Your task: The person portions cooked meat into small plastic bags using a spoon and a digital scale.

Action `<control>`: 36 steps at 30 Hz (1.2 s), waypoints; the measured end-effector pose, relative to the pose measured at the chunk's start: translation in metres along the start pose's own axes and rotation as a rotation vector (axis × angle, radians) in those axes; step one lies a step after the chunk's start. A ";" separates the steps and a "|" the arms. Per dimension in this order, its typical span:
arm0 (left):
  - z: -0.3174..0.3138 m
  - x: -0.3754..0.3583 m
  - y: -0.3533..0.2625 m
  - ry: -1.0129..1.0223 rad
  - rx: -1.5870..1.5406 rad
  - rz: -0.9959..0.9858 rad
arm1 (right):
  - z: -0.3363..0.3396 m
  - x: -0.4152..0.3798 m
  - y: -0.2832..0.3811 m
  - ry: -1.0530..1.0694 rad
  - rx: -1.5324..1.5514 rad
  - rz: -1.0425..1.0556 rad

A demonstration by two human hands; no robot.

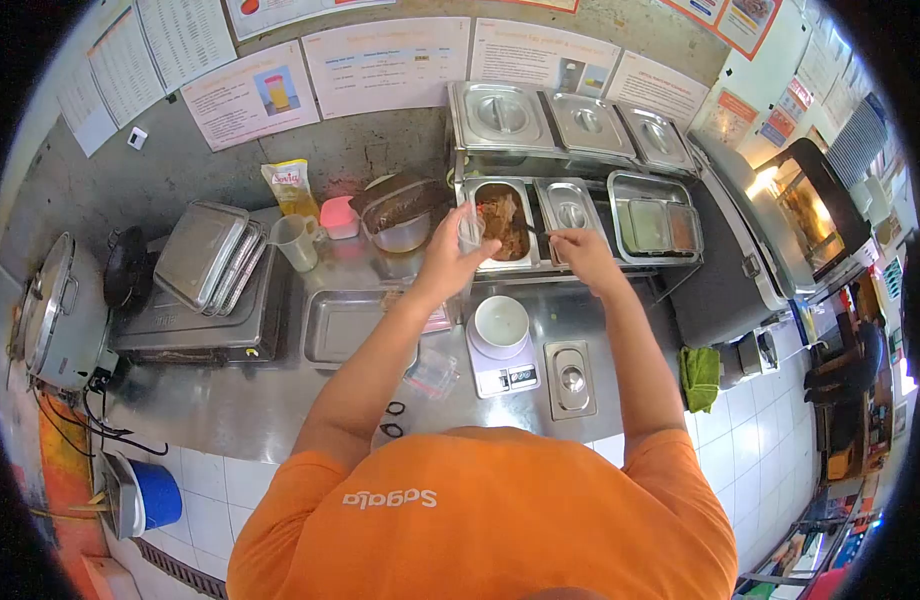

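My left hand [452, 258] is closed round a small clear plastic cup [469, 229], held over the left edge of a steel food pan [529, 258]. Brown, chunky food [499, 218] with some red bits lies in that pan. My right hand [582, 256] grips a dark-handled utensil [541, 233] that reaches left into the food; its working end cannot be made out. Below my hands, a white bowl [501, 322] stands on a white kitchen scale [506, 375] with a small display. Beside the scale lies a small steel lid [571, 379] with a knob.
Right of the food stand a lidded pan [570, 208] and a steel tray [655, 185] of smaller containers. Left are a steel tray [342, 330], a pot [402, 236], a measuring jug [296, 243] and stacked trays [202, 256]. A green cloth [699, 378] hangs right.
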State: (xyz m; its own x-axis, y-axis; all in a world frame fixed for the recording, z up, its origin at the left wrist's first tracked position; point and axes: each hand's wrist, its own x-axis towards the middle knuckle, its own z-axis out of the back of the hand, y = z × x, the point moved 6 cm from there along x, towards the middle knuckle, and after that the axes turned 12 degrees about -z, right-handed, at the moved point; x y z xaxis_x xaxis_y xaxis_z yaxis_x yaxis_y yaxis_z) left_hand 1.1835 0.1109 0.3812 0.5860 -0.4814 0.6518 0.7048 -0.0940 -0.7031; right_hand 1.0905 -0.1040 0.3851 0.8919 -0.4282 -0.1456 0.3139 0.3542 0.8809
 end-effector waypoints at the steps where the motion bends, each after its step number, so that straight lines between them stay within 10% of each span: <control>1: -0.004 0.006 0.006 -0.002 0.024 0.014 | 0.008 0.000 0.008 -0.013 -0.009 0.021; 22: -0.041 0.064 0.019 -0.066 0.067 0.018 | 0.007 -0.063 0.090 -0.452 -0.448 0.562; 36: -0.041 0.063 0.014 -0.113 0.198 0.011 | 0.000 -0.079 0.097 -0.602 -0.818 0.525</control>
State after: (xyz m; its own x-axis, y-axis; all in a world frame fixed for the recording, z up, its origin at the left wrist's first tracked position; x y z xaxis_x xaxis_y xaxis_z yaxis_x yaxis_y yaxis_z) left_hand 1.2134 0.0433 0.4003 0.6271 -0.3797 0.6801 0.7565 0.0888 -0.6480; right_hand 1.0508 -0.0352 0.4823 0.7441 -0.3180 0.5875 0.2630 0.9479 0.1800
